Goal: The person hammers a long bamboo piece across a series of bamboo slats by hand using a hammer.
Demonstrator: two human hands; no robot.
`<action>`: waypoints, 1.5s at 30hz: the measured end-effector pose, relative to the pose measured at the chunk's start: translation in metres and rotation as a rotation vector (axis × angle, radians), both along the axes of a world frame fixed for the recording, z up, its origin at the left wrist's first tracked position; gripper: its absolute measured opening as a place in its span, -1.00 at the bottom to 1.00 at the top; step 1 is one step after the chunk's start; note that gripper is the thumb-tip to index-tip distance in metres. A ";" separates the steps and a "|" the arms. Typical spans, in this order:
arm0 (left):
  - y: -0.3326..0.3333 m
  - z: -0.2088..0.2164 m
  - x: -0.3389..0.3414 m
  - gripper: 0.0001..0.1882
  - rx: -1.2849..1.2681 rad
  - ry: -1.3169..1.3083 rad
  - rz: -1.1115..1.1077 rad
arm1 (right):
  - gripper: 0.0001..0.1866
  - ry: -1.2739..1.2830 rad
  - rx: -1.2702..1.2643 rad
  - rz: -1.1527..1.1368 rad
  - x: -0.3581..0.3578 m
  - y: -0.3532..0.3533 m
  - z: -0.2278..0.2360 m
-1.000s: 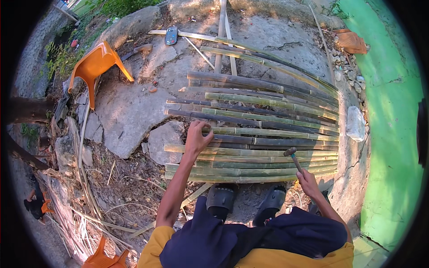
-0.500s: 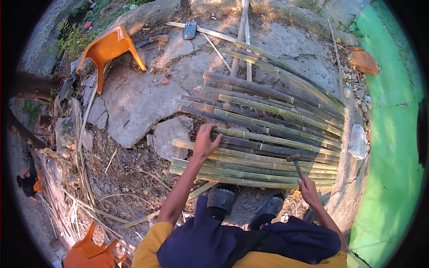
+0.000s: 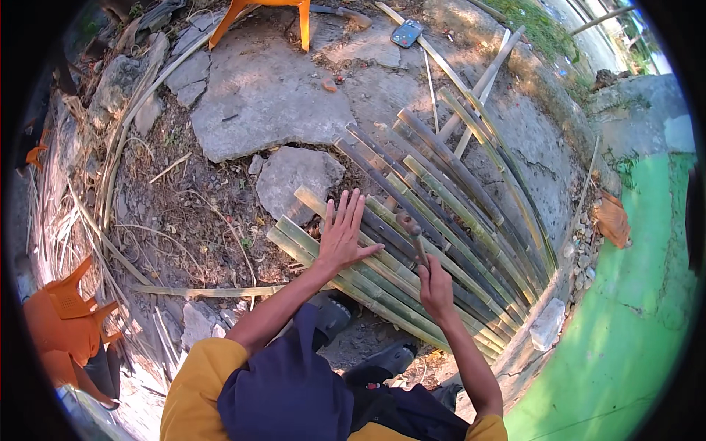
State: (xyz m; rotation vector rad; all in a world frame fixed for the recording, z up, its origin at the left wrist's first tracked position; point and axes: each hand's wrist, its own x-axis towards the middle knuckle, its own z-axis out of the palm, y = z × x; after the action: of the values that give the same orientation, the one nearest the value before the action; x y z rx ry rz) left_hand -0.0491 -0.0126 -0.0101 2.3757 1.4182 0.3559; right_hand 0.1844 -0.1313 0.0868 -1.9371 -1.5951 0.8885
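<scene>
Split bamboo poles (image 3: 441,213), some green and some dark, lie side by side in a row before me. My left hand (image 3: 343,234) rests flat on the near poles, fingers stretched and thumb out to the side, close to their left ends. In my right hand (image 3: 435,287) is a hammer (image 3: 413,234) with a small metal head, gripped by its handle. The hammer head is raised over the poles, just right of my left hand. Whether it touches a pole I cannot tell.
An orange plastic chair (image 3: 272,4) stands at the far side, and another orange chair (image 3: 66,309) is at the lower left. A phone (image 3: 406,33) lies on the concrete beyond. Broken slabs (image 3: 299,180) lie left of the poles; a green floor (image 3: 618,316) runs along the right.
The view has swung round to the right. My left hand has flattened and spread its fingers on the bamboo. The hammer in my right hand has come over beside it.
</scene>
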 end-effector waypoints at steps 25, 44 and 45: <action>-0.003 -0.002 -0.001 -0.17 0.054 -0.030 0.026 | -0.69 -0.064 -0.041 -0.116 -0.019 0.038 -0.019; -0.006 -0.009 0.005 -0.16 -0.006 -0.049 0.013 | -0.73 -0.135 -0.135 -0.102 -0.021 0.015 -0.054; -0.003 -0.016 0.001 -0.16 0.001 -0.035 0.019 | -0.73 -0.123 -0.120 -0.085 -0.022 0.035 -0.053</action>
State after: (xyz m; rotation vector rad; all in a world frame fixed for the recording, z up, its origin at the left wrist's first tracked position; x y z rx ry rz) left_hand -0.0477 -0.0158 -0.0257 2.3463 1.4257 0.4015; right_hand 0.1620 -0.0961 0.0335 -2.1639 -1.5454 0.8624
